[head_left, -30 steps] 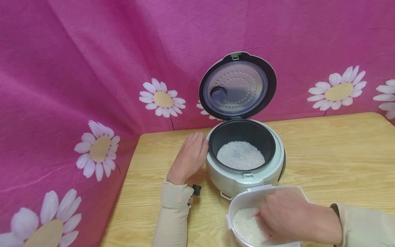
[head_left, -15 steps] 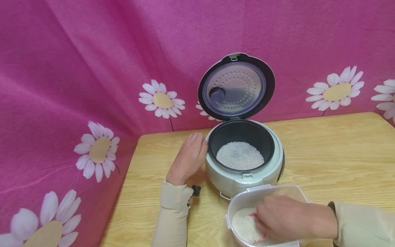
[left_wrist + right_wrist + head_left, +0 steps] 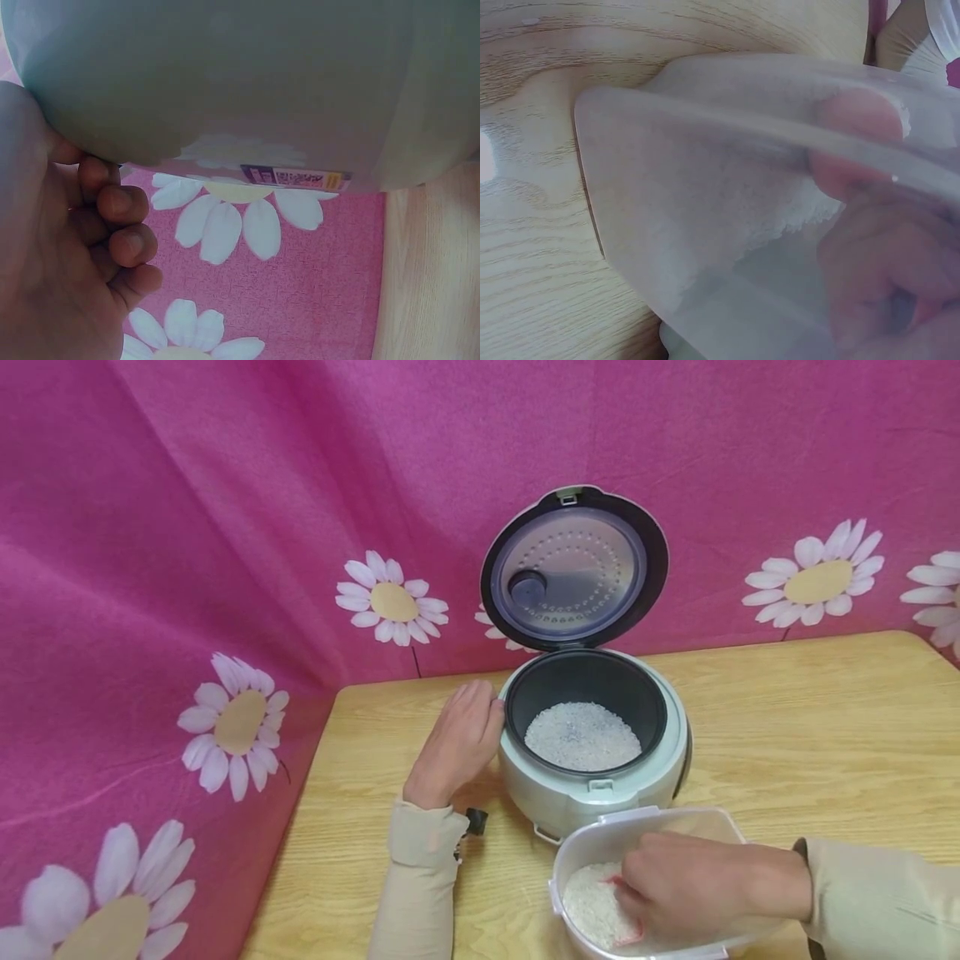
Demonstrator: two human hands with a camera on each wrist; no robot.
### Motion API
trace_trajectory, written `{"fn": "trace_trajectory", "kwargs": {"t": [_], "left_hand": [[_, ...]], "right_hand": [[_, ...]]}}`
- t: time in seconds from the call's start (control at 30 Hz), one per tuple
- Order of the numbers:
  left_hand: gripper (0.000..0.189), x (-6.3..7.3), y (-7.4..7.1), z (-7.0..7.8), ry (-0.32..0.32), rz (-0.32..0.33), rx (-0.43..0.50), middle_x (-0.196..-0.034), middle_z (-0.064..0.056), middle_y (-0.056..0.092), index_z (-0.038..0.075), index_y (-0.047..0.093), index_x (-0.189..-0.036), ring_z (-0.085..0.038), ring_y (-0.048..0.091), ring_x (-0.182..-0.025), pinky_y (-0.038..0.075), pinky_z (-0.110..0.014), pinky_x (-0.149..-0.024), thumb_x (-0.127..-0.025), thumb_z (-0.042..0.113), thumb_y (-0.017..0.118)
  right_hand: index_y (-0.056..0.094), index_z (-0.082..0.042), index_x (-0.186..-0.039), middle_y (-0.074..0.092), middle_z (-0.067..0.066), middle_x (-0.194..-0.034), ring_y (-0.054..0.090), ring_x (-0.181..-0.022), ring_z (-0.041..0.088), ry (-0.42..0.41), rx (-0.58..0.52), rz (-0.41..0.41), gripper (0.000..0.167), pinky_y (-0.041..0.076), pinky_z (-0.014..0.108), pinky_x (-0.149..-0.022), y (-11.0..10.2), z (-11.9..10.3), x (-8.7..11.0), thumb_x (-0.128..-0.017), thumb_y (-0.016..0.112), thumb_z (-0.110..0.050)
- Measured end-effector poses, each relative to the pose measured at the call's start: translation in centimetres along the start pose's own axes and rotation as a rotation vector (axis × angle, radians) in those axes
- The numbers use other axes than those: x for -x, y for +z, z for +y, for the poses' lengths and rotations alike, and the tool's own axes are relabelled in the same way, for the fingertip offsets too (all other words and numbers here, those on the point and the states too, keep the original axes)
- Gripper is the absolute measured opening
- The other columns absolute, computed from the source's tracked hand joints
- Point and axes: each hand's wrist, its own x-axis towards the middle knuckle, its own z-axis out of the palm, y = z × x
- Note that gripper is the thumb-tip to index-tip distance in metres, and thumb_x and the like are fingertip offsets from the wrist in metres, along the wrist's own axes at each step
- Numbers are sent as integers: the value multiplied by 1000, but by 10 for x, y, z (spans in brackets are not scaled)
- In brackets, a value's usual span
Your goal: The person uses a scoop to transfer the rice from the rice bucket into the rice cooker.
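The red scoop sits in the white rice inside the translucent container, at the near side of the desk. Scoop and right hand have slid slightly left over the last second, so the scoop appears to be working through the rice, with none lifted out. Only thin red edges of it show from above; the fist and rice hide the rest, and how full it is I cannot tell.

The right hand is closed round the scoop's handle. Just beyond the container stands the pale green rice cooker, its lid raised; the rice layer in its dark pot looks unchanged. At the cooker's left side the left hand touches it, fingers curled; whether it grips I cannot tell. A pink flowered cloth hangs behind.
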Motion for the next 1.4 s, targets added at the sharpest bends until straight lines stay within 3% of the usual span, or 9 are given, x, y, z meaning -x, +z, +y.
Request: {"fn": "trace_trajectory", "kwargs": {"t": [0.37, 0.7, 1.4], "left_hand": [[16, -2, -2, -1, 5, 7, -5, -85, -3, 46, 12, 51, -98, -16, 46, -85, 43, -30, -80, -107, 24, 44], [16, -1, -2, -1, 20, 16, 5, -84, -4, 46, 11, 50, -97, -17, 46, -84, 43, -31, -81, -107, 23, 44], [16, 0, 1, 0, -4, 4, 19, -84, -2, 46, 13, 51, -98, -15, 47, -85, 44, -30, -81, -107, 24, 45]], "right_hand": [[48, -27, -60, 33, -17, -55, 30, -48, 0, -11, 16, -8, 42, 30, 20, -48, -1, 1, -2, -101, 57, -23], [45, -26, -59, 30, -15, -54, 28, -47, 2, 35, -5, -18, 44, 27, 21, -47, -2, -1, -1, -102, 56, -27], [47, -26, -60, 31, -15, -55, 28, -49, 2, 43, -30, -32, 42, 26, 21, -48, -4, -1, 2, -101, 58, -28]]}}
